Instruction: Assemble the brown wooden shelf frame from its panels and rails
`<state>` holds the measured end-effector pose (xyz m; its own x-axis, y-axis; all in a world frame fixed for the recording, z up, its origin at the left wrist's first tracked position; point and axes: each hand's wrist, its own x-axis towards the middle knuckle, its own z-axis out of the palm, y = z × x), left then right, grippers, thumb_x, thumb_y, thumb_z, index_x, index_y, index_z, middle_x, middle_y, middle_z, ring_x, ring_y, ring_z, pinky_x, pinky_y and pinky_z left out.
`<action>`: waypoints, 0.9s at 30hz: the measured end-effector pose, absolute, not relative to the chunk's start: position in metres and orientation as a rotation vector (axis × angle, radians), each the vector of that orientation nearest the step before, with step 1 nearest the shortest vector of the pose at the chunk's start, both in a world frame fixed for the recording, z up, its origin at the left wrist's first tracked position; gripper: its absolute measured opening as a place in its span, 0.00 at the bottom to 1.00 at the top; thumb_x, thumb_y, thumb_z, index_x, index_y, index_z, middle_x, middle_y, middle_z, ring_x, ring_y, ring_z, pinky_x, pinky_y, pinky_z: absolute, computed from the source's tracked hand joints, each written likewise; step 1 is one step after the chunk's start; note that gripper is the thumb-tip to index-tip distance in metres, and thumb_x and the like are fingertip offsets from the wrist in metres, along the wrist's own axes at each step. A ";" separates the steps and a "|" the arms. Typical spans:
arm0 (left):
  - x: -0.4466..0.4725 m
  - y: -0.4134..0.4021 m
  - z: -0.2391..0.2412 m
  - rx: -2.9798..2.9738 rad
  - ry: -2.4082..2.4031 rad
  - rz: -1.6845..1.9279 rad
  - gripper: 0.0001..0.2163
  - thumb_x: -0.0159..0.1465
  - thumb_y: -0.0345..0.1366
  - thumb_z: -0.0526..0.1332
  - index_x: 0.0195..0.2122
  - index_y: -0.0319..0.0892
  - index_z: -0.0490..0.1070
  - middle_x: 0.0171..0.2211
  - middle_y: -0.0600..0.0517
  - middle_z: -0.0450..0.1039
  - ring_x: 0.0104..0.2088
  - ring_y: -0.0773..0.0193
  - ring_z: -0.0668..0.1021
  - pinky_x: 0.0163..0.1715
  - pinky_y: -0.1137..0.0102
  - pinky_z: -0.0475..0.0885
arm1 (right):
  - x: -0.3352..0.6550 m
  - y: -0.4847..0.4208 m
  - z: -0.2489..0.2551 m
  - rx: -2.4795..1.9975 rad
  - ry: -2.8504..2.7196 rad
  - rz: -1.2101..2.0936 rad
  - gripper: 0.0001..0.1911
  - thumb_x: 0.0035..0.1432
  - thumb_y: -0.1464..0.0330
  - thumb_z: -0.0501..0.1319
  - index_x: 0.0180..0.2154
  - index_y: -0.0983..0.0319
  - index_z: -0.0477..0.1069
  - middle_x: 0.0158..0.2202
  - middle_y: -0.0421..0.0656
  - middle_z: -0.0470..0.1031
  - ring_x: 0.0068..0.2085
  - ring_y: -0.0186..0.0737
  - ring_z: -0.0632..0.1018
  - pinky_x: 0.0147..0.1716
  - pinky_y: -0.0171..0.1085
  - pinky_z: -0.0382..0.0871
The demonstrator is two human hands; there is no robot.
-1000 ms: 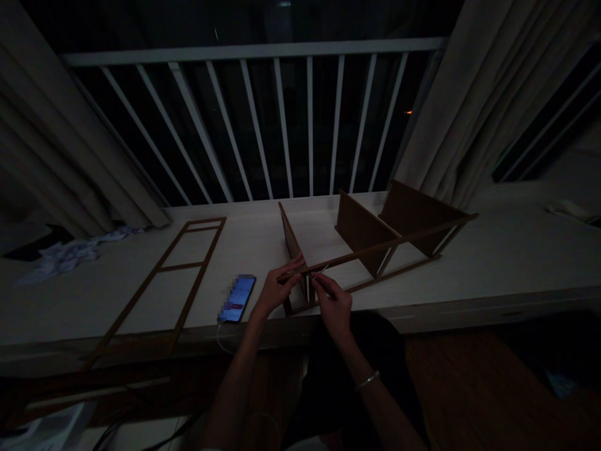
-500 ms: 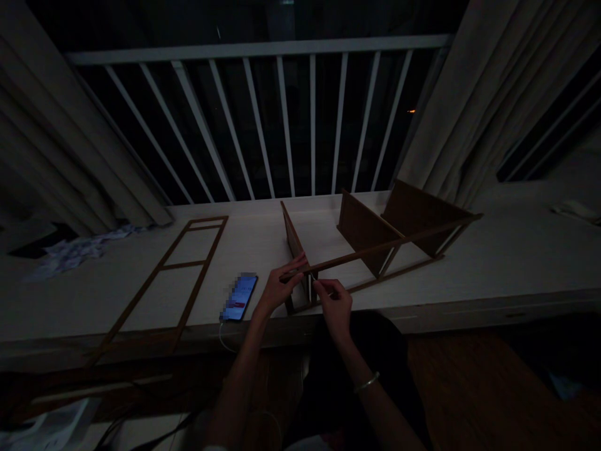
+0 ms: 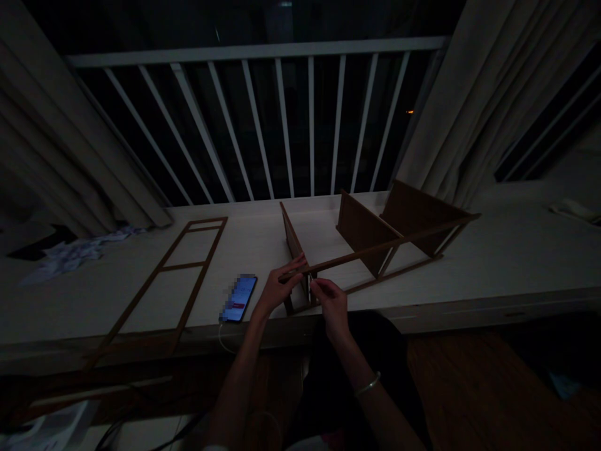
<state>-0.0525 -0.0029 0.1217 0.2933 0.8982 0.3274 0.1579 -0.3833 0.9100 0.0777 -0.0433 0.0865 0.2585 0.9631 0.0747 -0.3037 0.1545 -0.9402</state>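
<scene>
Dim room, white railing [image 3: 263,50], beige curtains [image 3: 469,94], perhaps wooden floor [image 3: 469,388]

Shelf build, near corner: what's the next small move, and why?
Probably seat the corner joint. The left hand pinches the near end of the top rail, and the right hand has its fingertips at the thin upright just under it. Pressing the two together seems apt. It is too dark to tell if the right holds a fastener.

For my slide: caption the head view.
Left hand holds the wooden shelf frame on a white ledge; right hand works at its near corner, phone alongside.
</scene>
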 end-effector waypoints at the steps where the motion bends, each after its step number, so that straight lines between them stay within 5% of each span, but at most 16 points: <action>1: -0.052 -0.003 0.121 1.752 0.960 1.155 0.18 0.54 0.41 0.56 0.46 0.41 0.67 0.53 0.47 0.58 0.52 0.58 0.62 0.52 0.64 0.57 | 0.077 -0.043 0.086 -0.988 -0.832 1.101 0.10 0.43 0.64 0.62 0.30 0.63 0.71 0.29 0.40 0.73 0.31 0.34 0.71 0.34 0.34 0.64; 9: -0.053 -0.001 0.118 1.743 0.944 1.169 0.18 0.54 0.40 0.56 0.46 0.40 0.67 0.54 0.47 0.57 0.53 0.59 0.62 0.53 0.65 0.55 | 0.070 -0.045 0.094 -0.820 -0.559 1.356 0.14 0.42 0.67 0.63 0.34 0.60 0.66 0.27 0.38 0.73 0.26 0.30 0.73 0.29 0.32 0.67; 21: -0.053 0.000 0.120 1.762 0.963 1.142 0.18 0.54 0.39 0.57 0.46 0.40 0.66 0.54 0.48 0.57 0.52 0.59 0.63 0.53 0.65 0.56 | 0.075 -0.044 0.100 -0.946 -0.895 1.132 0.13 0.44 0.66 0.61 0.35 0.63 0.68 0.33 0.44 0.74 0.35 0.37 0.75 0.38 0.37 0.68; 27: -0.053 -0.001 0.121 1.768 0.946 1.152 0.18 0.54 0.40 0.56 0.46 0.40 0.66 0.53 0.48 0.57 0.52 0.59 0.63 0.53 0.65 0.57 | 0.073 -0.044 0.096 -1.046 -1.041 0.960 0.12 0.47 0.64 0.59 0.34 0.62 0.68 0.31 0.43 0.74 0.32 0.36 0.75 0.33 0.36 0.69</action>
<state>-0.0531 -0.0011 0.1208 0.3035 0.8914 0.3365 0.1568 -0.3951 0.9052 0.0735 -0.0436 0.0961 0.2309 0.9532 0.1953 -0.1183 0.2267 -0.9667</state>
